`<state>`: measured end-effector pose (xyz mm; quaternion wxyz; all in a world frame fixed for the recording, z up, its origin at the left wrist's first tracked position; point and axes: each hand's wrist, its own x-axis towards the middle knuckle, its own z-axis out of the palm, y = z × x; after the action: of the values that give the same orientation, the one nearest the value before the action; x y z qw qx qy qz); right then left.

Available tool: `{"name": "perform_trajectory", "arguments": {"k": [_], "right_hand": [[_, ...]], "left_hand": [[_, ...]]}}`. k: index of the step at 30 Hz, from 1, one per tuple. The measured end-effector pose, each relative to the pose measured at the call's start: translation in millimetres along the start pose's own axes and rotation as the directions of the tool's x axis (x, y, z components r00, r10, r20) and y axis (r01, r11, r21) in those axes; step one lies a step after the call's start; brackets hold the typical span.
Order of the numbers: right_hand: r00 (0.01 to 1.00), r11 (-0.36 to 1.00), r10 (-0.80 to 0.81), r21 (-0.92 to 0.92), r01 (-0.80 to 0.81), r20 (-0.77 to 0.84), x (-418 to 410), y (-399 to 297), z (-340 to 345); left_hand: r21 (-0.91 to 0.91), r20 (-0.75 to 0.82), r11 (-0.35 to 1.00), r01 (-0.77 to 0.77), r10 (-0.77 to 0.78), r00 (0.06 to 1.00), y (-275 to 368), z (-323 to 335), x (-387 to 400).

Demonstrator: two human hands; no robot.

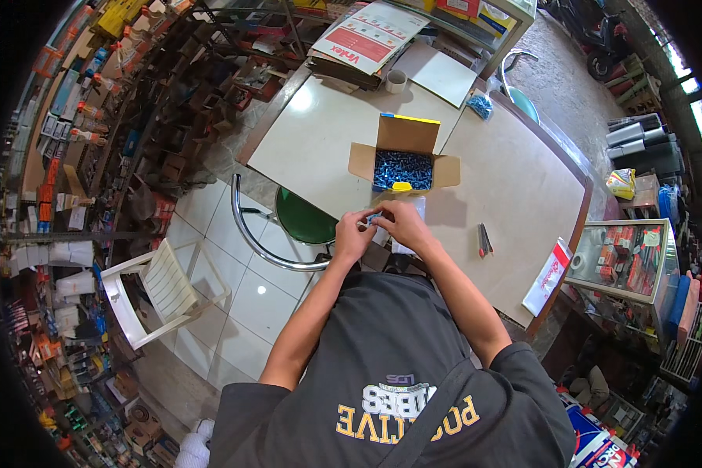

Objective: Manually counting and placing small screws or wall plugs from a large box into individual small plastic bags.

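My left hand (354, 237) and my right hand (408, 224) meet at the near edge of the table, just in front of an open cardboard box (361, 161). Between their fingertips are a few small blue pieces (374, 218), partly hidden by the fingers. The box is filled with many small blue plastic pieces (402, 168) that look like wall plugs. Its flaps are spread outward, with a yellow tab at the front. Partly beneath my right hand lies clear plastic film or bags (417, 207).
On the table (503, 169), a small dark tool with red parts (484, 240) and a red-and-white plastic packet (547, 279) lie to the right. Farther back are a bag of blue pieces (480, 106), a white cup (396, 81) and stacked cartons (362, 44). A green stool (304, 216) stands left.
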<state>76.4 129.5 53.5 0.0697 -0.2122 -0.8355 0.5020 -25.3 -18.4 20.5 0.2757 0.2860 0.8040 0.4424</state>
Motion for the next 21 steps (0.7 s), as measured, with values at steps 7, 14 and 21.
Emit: {"name": "perform_trajectory", "arguments": {"k": [7, 14, 21], "right_hand": [[0.988, 0.979, 0.154, 0.135, -0.155, 0.023, -1.8, 9.9, 0.8], [0.979, 0.907, 0.198, 0.388, -0.165, -0.046, 0.6, 5.9, 7.9], [0.979, 0.953, 0.193, 0.249, -0.17, -0.07, -5.0, 0.9, 12.1]], "left_hand": [[-0.006, -0.005, 1.0, -0.007, 0.007, 1.0, 1.5, -1.1, -2.1], [0.023, 0.001, 1.0, 0.01, -0.01, 1.0, 0.0, -0.5, -1.6], [-0.016, -0.009, 1.0, 0.027, -0.027, 1.0, -2.3, 0.8, -1.0]]}}
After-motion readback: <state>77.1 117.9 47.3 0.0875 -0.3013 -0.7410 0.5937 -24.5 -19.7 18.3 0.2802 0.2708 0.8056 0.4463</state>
